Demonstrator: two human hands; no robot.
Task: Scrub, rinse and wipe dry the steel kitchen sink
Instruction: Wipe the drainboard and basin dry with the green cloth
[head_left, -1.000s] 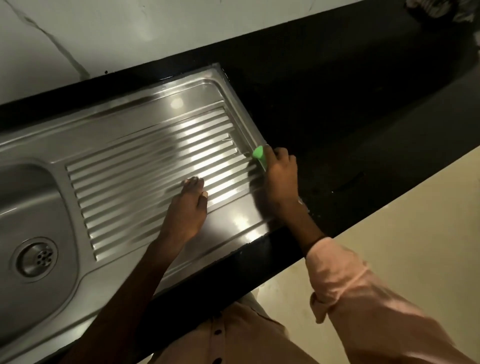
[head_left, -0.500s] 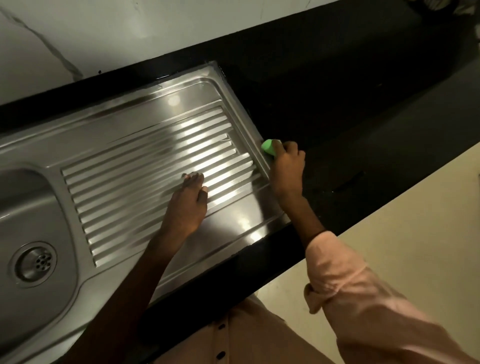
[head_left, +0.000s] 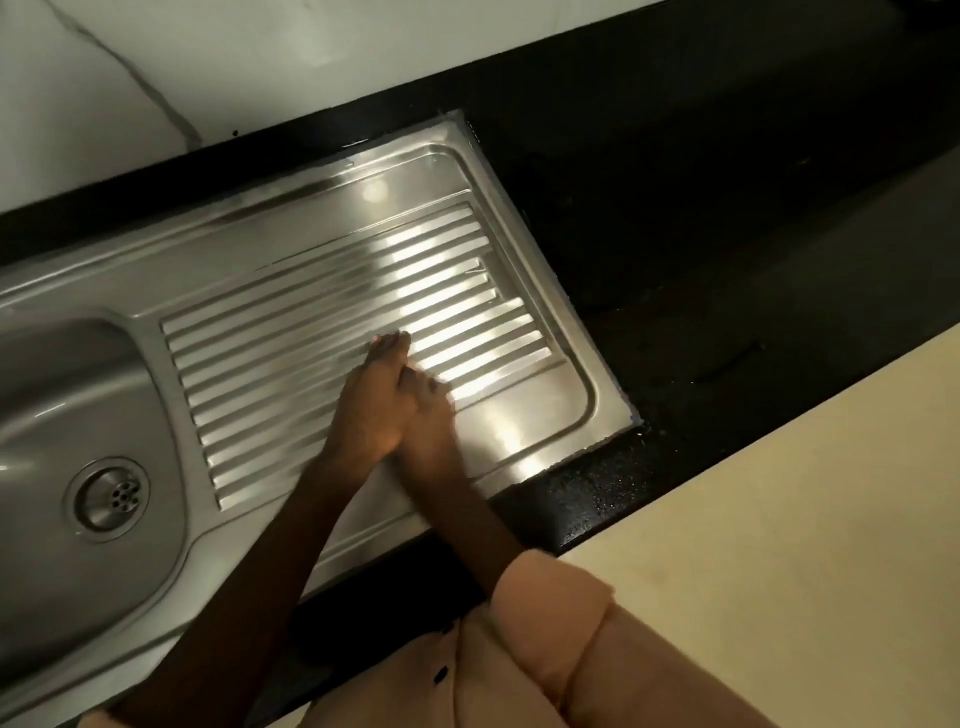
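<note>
The steel sink has a ribbed drainboard (head_left: 291, 332) on the right and a basin (head_left: 57, 405) with a round drain (head_left: 111, 496) on the left. My left hand (head_left: 376, 402) lies flat on the ridges and holds nothing. My right hand (head_left: 434, 423) is blurred. It presses on the drainboard right beside the left hand and touches it. The green scrub pad it held a moment ago is hidden beneath it.
A black stone counter (head_left: 717, 249) surrounds the sink, with water droplets on it near the sink's front right corner (head_left: 597, 488). White marble wall (head_left: 234, 67) runs behind. Pale floor (head_left: 789, 530) lies past the counter's front edge.
My right hand has slid left from the drainboard's right rim, across the ridges, until it meets the left hand. The green pad has gone out of sight. The left hand has barely moved.
</note>
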